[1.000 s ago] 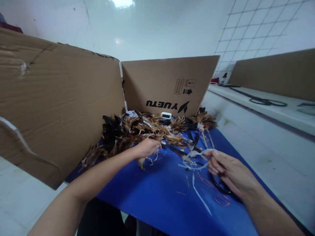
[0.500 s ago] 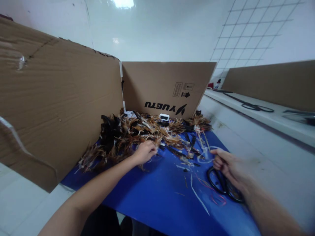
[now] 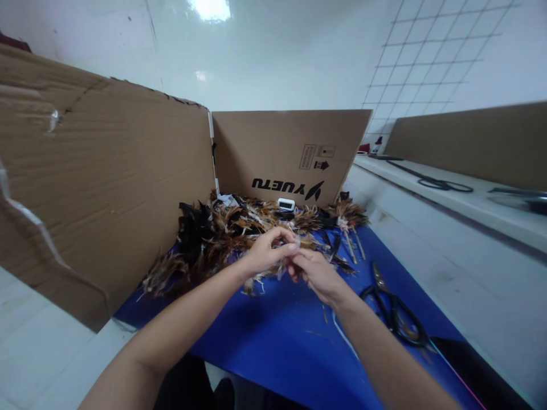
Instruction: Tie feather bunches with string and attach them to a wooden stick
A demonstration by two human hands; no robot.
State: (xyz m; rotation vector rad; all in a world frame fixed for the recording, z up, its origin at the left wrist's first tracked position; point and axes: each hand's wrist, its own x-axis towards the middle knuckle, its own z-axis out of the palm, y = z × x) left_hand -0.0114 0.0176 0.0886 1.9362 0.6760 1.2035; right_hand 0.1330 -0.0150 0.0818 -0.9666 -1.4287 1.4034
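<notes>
Head view, widest things first: a cardboard screen (image 3: 106, 188) stands along the left and back of a blue mat (image 3: 273, 336). Its back panel (image 3: 290, 151) carries the printed word "YUETU", upside down, beside a leaf-like logo, with small handling symbols and an arrow above; the fine print there is too small to read. Against the cardboard lies a heap of feathers (image 3: 222, 228), brown, tan and black. Black scissors (image 3: 395, 313) rest on the mat to the right, apart from both hands. A small white device (image 3: 286, 204) sits at the foot of the back panel.

Over the near edge of the heap the left hand (image 3: 267, 253) and right hand (image 3: 314, 273) meet, fingertips touching. Both are pinched nearly closed on a small feather tuft (image 3: 285, 257) with a pale strip about it; just how the strip runs between the fingers I cannot tell.

By my judgement the tuft is almost weightless, soft and springy at the vanes, stiffer at the quills, and easily frayed or blown away. It is best taken at the bundled quill ends, pinched lightly, since a grip on the vanes would crush or scatter them.
</notes>
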